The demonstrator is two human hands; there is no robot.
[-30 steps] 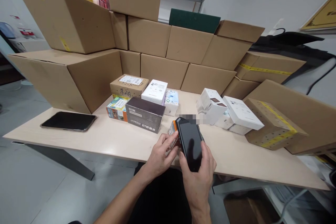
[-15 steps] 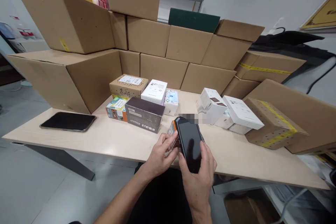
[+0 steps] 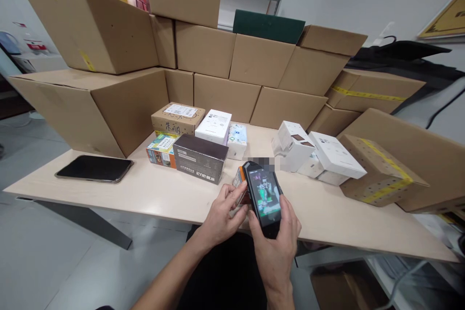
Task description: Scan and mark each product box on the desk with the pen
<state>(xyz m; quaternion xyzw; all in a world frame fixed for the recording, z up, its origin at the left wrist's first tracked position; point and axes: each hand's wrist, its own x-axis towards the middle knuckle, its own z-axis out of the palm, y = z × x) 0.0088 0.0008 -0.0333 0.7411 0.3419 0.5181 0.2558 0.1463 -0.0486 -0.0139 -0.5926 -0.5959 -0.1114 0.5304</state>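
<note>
A black handheld device (image 3: 267, 203), thick-edged like a rugged smartphone, is gripped in my right hand (image 3: 279, 242), thumb on one side and fingers on the other. Its screen is lit and shows 15:27 over a coloured picture. My left hand (image 3: 225, 213) is closed on a small box (image 3: 239, 178) with an orange edge, mostly hidden behind the device and my fingers. The fingertips of that hand lie against the device's left side. Beyond the left hand stands a dark box (image 3: 200, 157) with white print, beside a colourful box (image 3: 162, 150).
A phone (image 3: 95, 168) lies at the table's left. A brown labelled box (image 3: 178, 117) and white boxes (image 3: 214, 126) stand mid-table; more white boxes (image 3: 336, 155) and a yellow-taped box (image 3: 381, 174) stand right. Stacked cartons (image 3: 225, 97) wall the back of the table (image 3: 163, 198).
The device's screen has gone from dark to lit, now showing the time and a picture. Both hands keep nearly the same place and grip.
</note>
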